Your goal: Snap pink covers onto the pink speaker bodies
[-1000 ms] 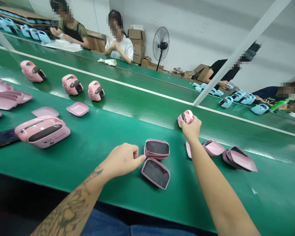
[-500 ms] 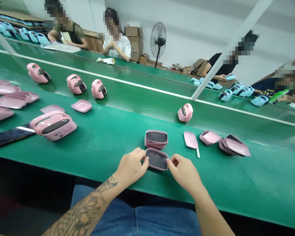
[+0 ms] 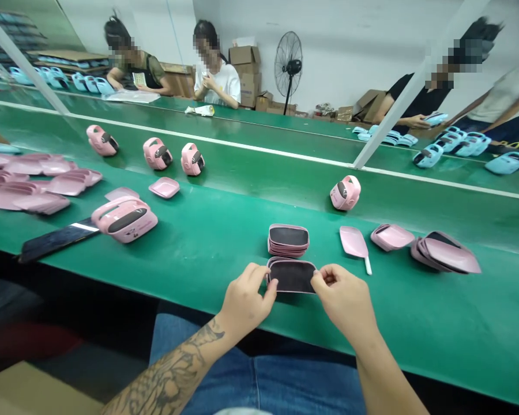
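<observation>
Both my hands grip the short ends of a flat pink-rimmed panel with a dark grey face (image 3: 292, 276), just above the green belt's near edge. My left hand (image 3: 246, 295) pinches its left end, and my right hand (image 3: 339, 301) holds its right end. Just beyond it sits a neat stack of matching panels (image 3: 288, 240). To the right lie a pink paddle-shaped part with a white stem (image 3: 354, 243), a pink shell (image 3: 391, 237) and a fanned pile of pink shells (image 3: 445, 252). A rounded pink device (image 3: 345, 193) sits farther back.
The green belt (image 3: 432, 311) runs across the view. Pink devices (image 3: 124, 219), a pink tray (image 3: 164, 187), pink shells and a dark phone (image 3: 58, 239) lie left. Beyond a white-lined belt section, several co-workers (image 3: 214, 72) handle blue devices near cardboard boxes (image 3: 246, 75) and a fan (image 3: 288, 66).
My right hand has left the rounded pink device and joined my left on the panel. The panel moved toward the belt's near edge and turned flatter. The view has shifted slightly.
</observation>
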`<state>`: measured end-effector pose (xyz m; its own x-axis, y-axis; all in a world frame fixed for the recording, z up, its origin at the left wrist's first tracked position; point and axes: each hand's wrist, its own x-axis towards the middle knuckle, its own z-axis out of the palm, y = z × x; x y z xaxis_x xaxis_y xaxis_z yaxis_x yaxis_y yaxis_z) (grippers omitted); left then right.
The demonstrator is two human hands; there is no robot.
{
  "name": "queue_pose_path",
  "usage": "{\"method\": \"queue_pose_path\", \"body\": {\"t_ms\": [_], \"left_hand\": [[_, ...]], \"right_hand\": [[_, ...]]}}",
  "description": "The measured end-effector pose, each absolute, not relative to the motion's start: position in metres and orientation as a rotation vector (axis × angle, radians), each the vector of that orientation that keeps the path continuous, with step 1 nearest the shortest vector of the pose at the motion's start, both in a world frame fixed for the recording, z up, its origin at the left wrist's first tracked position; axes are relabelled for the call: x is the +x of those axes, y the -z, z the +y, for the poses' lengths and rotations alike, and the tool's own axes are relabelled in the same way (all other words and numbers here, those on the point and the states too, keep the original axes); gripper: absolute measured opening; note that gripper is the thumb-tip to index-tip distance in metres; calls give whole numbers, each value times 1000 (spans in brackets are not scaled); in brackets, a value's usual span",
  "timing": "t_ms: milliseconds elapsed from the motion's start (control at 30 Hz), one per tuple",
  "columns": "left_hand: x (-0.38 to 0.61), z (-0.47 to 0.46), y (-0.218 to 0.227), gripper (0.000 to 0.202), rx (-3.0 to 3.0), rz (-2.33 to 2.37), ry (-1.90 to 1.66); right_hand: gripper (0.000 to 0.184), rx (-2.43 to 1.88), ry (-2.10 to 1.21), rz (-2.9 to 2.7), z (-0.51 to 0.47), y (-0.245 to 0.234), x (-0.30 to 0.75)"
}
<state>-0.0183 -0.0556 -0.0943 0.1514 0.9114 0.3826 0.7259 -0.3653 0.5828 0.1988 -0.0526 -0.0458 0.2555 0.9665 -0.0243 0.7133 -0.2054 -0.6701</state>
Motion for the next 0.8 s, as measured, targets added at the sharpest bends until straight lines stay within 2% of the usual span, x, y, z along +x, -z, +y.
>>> {"method": "queue_pose_path", "body": {"t_ms": [133, 233, 300, 400, 533, 633, 800], "left_hand": [[-20, -58, 88, 16, 1898, 1519, -1208], [-20, -58, 69, 19, 1402, 1379, -1347], [-18, -56, 50, 22, 1250, 1275, -1360], [-13, -44, 22, 24, 1464, 1212, -1285], [-25, 22, 9, 35, 1872, 1203, -1285], [-62, 113, 14, 32, 1607, 1534, -1614], [-138, 241, 21, 42, 1302, 1704, -1696]], "right_hand": [[27, -1914, -665, -1358, -58, 35, 195], [28, -1569, -968, -1083, -57, 32, 190], [39, -1230, -1227, -942, -54, 32, 183], [57, -844, -1505, -838, -45, 30, 171], [60, -703, -1496, -724, -26, 22, 174], [65, -743, -1432, -651, -8, 18, 193], [70, -815, -1323, -526, 18, 25, 223]]}}
